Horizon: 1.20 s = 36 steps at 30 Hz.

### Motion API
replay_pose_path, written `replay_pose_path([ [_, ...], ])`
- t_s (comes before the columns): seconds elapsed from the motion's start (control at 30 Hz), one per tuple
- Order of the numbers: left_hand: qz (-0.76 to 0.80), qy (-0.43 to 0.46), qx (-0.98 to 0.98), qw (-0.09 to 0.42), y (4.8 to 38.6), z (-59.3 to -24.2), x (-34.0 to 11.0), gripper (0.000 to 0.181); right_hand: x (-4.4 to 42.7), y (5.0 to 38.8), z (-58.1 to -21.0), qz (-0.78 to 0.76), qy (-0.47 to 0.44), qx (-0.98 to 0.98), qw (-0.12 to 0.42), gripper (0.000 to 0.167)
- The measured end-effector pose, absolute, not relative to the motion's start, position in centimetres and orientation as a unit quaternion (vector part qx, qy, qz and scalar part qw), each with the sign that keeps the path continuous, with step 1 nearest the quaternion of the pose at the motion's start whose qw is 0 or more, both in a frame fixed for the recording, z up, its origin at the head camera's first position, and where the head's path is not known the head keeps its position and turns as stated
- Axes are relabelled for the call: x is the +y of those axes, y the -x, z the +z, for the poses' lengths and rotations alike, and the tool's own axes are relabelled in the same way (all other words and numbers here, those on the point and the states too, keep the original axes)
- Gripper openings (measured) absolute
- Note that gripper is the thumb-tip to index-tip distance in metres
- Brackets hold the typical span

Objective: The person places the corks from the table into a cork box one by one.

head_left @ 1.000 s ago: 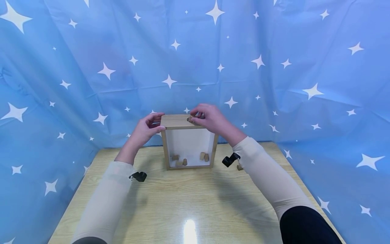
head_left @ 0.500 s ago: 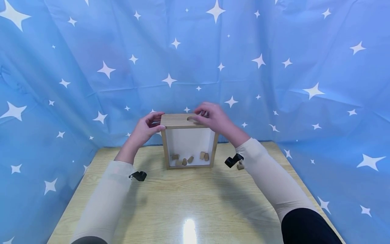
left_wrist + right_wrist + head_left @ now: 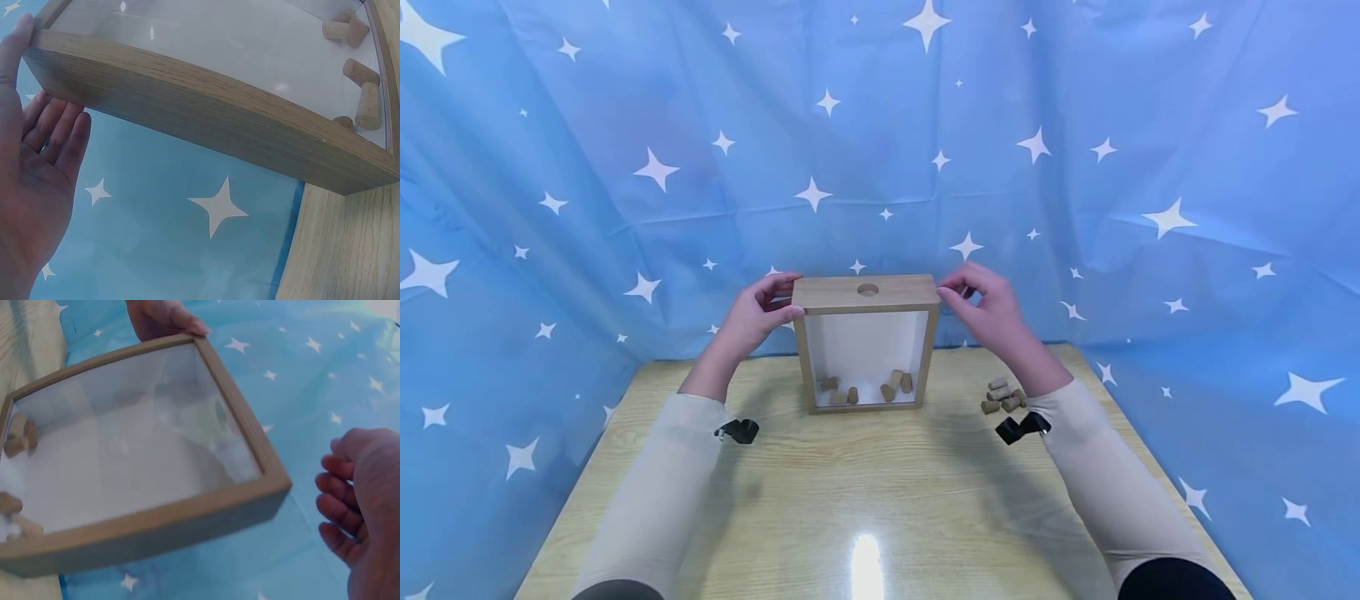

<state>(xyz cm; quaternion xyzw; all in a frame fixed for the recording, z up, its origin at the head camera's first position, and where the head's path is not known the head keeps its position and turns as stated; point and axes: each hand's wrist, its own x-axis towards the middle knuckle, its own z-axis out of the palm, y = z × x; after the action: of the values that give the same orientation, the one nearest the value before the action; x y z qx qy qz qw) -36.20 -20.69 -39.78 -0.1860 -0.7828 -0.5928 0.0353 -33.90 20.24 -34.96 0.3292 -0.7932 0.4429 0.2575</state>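
Note:
A wooden shadow box (image 3: 827, 293) stands upright on the table, with a clear front and a round hole (image 3: 868, 290) in its top. Several corks lie at its bottom, among them a cork (image 3: 853, 396) left of the middle. My left hand (image 3: 752, 318) grips the box's upper left corner, thumb at the front and fingers behind, as the left wrist view also shows. Off the box's upper right corner is my right hand (image 3: 992, 310); its fingers are loosely curled with nothing between them, apart from the box in the right wrist view (image 3: 369, 506).
To the right of the box, a pile of several corks (image 3: 998, 395) lies on the wooden table (image 3: 820, 492), partly behind my right forearm. A blue curtain (image 3: 880, 150) with white stars hangs behind and at both sides.
My right hand has let a cork go through the top hole and moved right, off the box. One more cork lies inside, having rolled right. My left hand stays at its corner.

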Motion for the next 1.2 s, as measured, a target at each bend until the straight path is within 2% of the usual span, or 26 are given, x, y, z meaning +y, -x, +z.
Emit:
replay_pose_path([
  [0.33, -0.592, 0.189, -0.782, 0.038, 36.2, -39.7, -20.7, 0.067, 24.3, 33.1, -37.5, 0.427, -0.272, -0.828, 0.243, 0.007],
  [1.2, -0.595, 0.186, -0.781, 0.038, 36.2, -39.8, -20.6, 0.063, 32.8, 31.3, -47.0, 0.337, -0.184, -0.915, 0.124, 0.011],
])
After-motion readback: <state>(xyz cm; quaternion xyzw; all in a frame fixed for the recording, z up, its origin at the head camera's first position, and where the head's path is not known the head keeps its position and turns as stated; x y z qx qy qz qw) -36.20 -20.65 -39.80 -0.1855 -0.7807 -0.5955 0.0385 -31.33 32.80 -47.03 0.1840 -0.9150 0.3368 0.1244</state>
